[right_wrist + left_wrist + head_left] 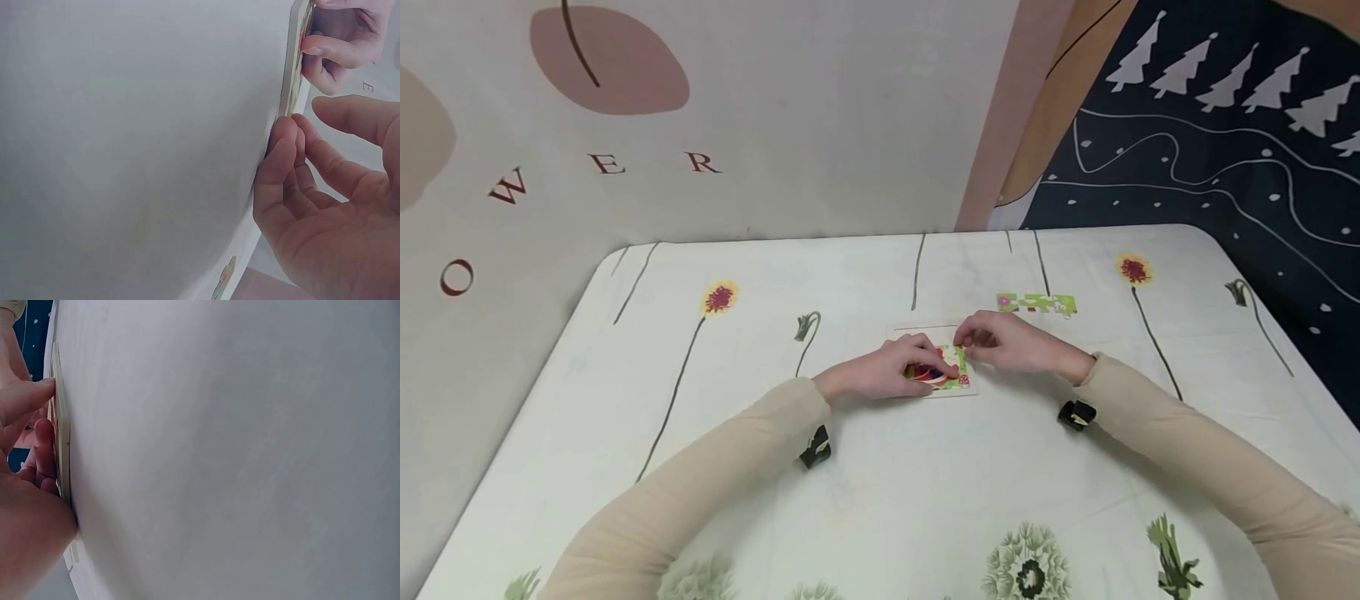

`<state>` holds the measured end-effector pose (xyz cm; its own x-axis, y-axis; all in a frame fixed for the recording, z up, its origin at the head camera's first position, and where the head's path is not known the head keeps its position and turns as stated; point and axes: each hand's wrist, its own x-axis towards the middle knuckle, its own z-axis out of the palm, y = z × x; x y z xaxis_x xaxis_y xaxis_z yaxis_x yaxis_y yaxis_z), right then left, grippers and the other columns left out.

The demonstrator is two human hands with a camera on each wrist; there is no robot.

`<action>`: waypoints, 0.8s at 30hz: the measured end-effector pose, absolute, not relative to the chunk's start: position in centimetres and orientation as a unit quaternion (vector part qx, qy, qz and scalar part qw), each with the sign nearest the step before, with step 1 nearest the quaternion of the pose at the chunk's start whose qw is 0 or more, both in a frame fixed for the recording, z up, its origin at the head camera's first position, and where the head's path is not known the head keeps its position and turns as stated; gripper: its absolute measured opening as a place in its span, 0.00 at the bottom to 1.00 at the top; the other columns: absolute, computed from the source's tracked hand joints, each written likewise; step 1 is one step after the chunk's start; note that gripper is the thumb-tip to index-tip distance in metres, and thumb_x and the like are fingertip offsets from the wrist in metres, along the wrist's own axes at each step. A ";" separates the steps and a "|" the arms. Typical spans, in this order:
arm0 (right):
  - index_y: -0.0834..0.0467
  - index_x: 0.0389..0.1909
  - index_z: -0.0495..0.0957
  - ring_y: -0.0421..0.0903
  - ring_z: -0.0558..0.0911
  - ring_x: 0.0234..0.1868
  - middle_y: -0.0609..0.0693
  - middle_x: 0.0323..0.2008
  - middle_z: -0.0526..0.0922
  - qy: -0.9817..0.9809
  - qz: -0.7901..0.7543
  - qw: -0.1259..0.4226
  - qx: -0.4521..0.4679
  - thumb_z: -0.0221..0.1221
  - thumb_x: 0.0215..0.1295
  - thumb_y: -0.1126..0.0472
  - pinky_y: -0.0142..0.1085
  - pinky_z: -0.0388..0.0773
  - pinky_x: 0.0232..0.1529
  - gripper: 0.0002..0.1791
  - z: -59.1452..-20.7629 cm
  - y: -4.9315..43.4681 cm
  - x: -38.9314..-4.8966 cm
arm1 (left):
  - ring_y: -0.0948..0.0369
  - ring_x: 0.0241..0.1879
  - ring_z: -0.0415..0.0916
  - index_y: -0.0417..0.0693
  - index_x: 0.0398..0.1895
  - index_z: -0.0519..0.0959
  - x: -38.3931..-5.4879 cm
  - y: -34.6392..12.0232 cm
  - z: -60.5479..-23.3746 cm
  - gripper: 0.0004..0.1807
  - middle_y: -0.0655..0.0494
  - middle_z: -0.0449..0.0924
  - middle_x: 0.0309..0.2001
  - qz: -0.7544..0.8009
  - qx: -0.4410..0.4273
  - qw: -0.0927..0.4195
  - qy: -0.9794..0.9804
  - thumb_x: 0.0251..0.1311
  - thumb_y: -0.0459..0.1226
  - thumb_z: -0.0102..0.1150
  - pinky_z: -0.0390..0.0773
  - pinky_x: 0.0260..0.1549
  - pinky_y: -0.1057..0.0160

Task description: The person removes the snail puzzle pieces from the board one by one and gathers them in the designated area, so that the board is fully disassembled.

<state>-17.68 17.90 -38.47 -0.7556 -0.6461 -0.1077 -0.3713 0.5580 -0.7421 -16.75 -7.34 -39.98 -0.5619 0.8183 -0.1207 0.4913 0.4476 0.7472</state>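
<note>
A small jigsaw puzzle board (973,387) with a pale frame and a colourful red, blue and green picture lies flat on the table. My left hand (904,367) rests over its left part, fingers extended across the picture and hiding much of it. At the board's right edge is my right hand (1011,340), its fingertips touching the edge. In the right wrist view, the thumb (350,115) stands apart from the fingers, and nothing shows between them. Beyond the right hand lies a joined strip of green puzzle pieces (1037,304).
A white cloth with printed flowers covers the table (715,467). Behind its far edge hangs a pale printed curtain (850,117), with a dark cloth patterned with trees (1210,158) at the right. Each wrist wears a small black camera (1077,415).
</note>
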 end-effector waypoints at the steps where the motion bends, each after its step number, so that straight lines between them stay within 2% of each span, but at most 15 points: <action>1: 0.68 0.49 0.81 0.50 0.81 0.43 0.57 0.44 0.83 0.862 -0.368 0.190 -0.292 0.58 0.70 0.72 0.45 0.77 0.50 0.10 -38.5 17.9 -17.7 | 0.58 0.57 0.68 0.48 0.60 0.85 -16.8 -7.3 -40.0 0.19 0.52 0.75 0.54 0.341 0.401 0.241 0.816 0.66 0.32 0.62 0.58 0.59 0.49; 6: 0.69 0.49 0.79 0.49 0.80 0.43 0.57 0.44 0.83 0.858 -0.373 0.194 -0.294 0.59 0.69 0.71 0.45 0.77 0.50 0.10 -38.4 17.8 -17.6 | 0.59 0.57 0.68 0.48 0.60 0.85 -16.8 -7.3 -40.1 0.19 0.54 0.75 0.53 0.344 0.401 0.239 0.815 0.66 0.32 0.62 0.58 0.59 0.47; 18: 0.64 0.45 0.78 0.48 0.79 0.42 0.54 0.42 0.82 0.859 -0.379 0.194 -0.285 0.58 0.68 0.73 0.43 0.76 0.49 0.08 -38.6 17.7 -17.7 | 0.58 0.55 0.67 0.49 0.60 0.85 -16.7 -7.3 -40.1 0.20 0.53 0.75 0.51 0.335 0.400 0.239 0.819 0.66 0.32 0.62 0.61 0.57 0.55; 24: 0.64 0.43 0.78 0.47 0.78 0.38 0.51 0.36 0.82 0.852 -0.403 0.196 -0.272 0.56 0.67 0.74 0.37 0.74 0.42 0.07 -38.3 17.5 -17.7 | 0.57 0.55 0.68 0.48 0.60 0.85 -16.7 -7.3 -40.0 0.20 0.53 0.76 0.51 0.339 0.402 0.236 0.817 0.65 0.31 0.63 0.63 0.56 0.58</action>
<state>-17.70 17.54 -38.28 -0.7753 -0.6211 -0.1143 -0.3057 0.5275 -0.7926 -16.70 -7.32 -40.03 -0.5653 0.8172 -0.1127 0.4978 0.4468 0.7433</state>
